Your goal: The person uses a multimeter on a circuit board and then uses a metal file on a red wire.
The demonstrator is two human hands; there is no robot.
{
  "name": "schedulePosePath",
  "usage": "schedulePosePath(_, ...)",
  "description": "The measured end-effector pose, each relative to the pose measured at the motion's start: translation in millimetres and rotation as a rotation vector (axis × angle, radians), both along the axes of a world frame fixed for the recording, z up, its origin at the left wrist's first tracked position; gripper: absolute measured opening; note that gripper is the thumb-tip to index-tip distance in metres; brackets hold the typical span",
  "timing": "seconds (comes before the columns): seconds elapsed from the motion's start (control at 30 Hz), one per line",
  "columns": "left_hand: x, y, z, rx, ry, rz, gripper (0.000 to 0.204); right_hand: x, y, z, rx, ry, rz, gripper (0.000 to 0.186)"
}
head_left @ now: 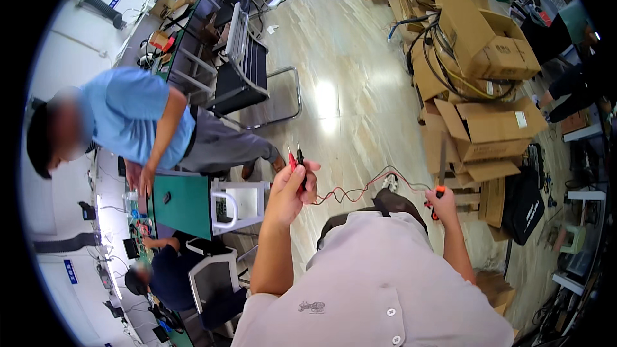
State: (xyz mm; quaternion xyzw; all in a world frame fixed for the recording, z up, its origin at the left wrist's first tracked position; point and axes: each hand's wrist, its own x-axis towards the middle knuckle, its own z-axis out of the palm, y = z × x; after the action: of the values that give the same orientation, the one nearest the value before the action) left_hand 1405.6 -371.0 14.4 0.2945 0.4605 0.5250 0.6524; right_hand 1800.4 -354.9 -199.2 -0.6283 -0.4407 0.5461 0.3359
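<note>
My left hand (288,193) is closed round a red test probe (292,159) and a black test probe (300,155), their metal tips pointing up. Thin red and black leads (360,189) run in loops from it toward my right hand (442,205). That hand is closed on an orange-and-black handled tool (440,189) with a long upright blade or shaft, whose exact kind I cannot make out. Small red-and-black pieces (434,214), perhaps the lead ends, show under its fingers.
A co-worker in light blue (132,115) leans at a green bench (183,202) on the left; another sits below (170,286). Chairs (238,80) line that side. Stacked cardboard boxes (488,128), cables and a black bag (520,205) stand right; another person (565,90) is beyond. Tiled floor (321,58) runs ahead.
</note>
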Motion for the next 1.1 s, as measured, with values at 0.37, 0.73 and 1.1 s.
schedulePosePath(0.37,-53.1,303.5,-29.8,-0.071,-0.096,0.152,0.030,-90.6,440.2,49.6,0.173,-0.270,0.427,0.023)
schedulePosePath(0.73,-213.1,671.4,72.9,0.643,0.098,0.258,0.022,-189.6,717.6,115.7,0.016,0.524,-0.014,0.022)
schedulePosePath(1.1,-307.4,938.0,196.0,1.376,0.541,0.628,0.042,-397.3,1097.1,339.2,0.708,1.123,0.642,0.024)
